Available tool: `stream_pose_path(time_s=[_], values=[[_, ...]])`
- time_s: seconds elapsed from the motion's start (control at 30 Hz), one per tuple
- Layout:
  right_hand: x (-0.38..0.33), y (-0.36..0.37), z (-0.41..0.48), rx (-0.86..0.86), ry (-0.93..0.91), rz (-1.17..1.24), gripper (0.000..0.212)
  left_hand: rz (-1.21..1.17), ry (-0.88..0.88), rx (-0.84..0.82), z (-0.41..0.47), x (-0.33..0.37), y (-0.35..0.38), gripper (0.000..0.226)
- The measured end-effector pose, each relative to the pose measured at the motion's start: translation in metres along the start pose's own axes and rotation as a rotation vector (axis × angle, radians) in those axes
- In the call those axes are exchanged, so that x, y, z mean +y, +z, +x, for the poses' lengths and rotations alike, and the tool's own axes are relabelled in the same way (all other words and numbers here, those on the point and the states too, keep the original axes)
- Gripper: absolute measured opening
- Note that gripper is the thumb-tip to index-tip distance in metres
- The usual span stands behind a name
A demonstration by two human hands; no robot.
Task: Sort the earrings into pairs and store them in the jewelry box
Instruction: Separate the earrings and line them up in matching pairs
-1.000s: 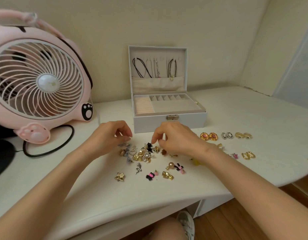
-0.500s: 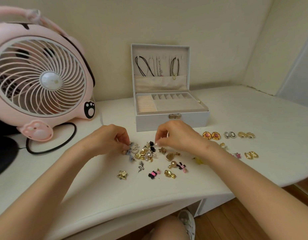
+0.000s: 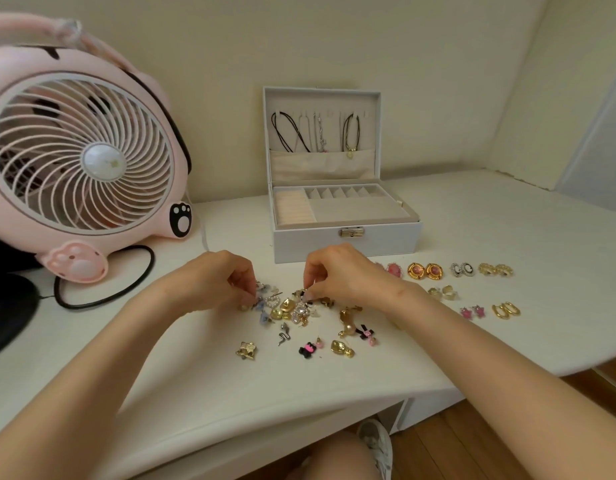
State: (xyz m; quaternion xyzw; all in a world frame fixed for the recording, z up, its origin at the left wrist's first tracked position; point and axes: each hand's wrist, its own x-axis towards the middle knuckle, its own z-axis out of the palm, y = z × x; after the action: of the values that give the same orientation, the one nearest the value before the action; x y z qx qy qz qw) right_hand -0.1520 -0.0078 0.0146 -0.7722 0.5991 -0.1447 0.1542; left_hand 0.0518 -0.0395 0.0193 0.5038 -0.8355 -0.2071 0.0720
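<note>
**Heap** (image 3: 292, 308): unsorted earrings, loose, at the middle of the desk (image 3: 473, 216). Its long axis is laid parallel to the near edge. Strays are scattered on its near side, among them a gold star (image 3: 247, 350).

**Left hand** (image 3: 223, 282): set at the heap's left end, fingers (image 3: 242, 284) curled, tips down among the pieces. Whether anything is pinched cannot be told, as the pieces are too small.

**Right hand** (image 3: 344, 275): set at the heap's far side, thumb and forefinger closed in a pinch on a small dark piece (image 3: 300, 294).

**Pairs:** laid in rows between the heap and the right edge, each two touching or just beside each other. Gold discs (image 3: 424, 270), cameos (image 3: 462, 269), pink stars (image 3: 473, 311) and hoops (image 3: 505, 310) are noted.

**Box** (image 3: 346, 242): lid raised, placed just beyond the heap toward the far edge. No earring is made out in its tray.

**Fan** (image 3: 81, 157): stood at the far left corner.

**Relation noted:** from the pinched piece the rows lie rightward along the desk, and the box lies straight beyond. The right hand is the nearer to both. Sorting is judged part done and storing not begun. A matched piece is judged best carried rightward by the right hand, the heap being searched by the left.
</note>
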Motion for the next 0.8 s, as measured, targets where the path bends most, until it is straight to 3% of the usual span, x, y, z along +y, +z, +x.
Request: stream_pose_path(time_s=[0.17, 0.3, 0.47, 0.6, 0.8], values=[[0.0013, 0.0007, -0.0004, 0.002, 0.017, -0.010, 0.011, 0.029, -0.041, 0.074, 0.0012, 0.0002, -0.0006, 0.008], [0.0020, -0.0017, -0.0024, -0.025, 0.016, -0.027, 0.013, 0.042, -0.045, 0.134, 0.0027, -0.0057, -0.0034, 0.018], [0.0016, -0.0016, -0.0050, -0.024, -0.003, -0.012, 0.012, 0.029, -0.001, 0.000, 0.0015, -0.0055, -0.0025, 0.020], [0.0034, -0.0010, -0.0071, -0.010, -0.011, 0.010, 0.011, 0.009, -0.006, 0.016, -0.0004, -0.0012, -0.0015, 0.011], [0.0036, -0.0008, -0.0068, 0.097, -0.044, 0.053, 0.012, 0.050, -0.049, -0.046, -0.0025, 0.0007, 0.0000, 0.015]])
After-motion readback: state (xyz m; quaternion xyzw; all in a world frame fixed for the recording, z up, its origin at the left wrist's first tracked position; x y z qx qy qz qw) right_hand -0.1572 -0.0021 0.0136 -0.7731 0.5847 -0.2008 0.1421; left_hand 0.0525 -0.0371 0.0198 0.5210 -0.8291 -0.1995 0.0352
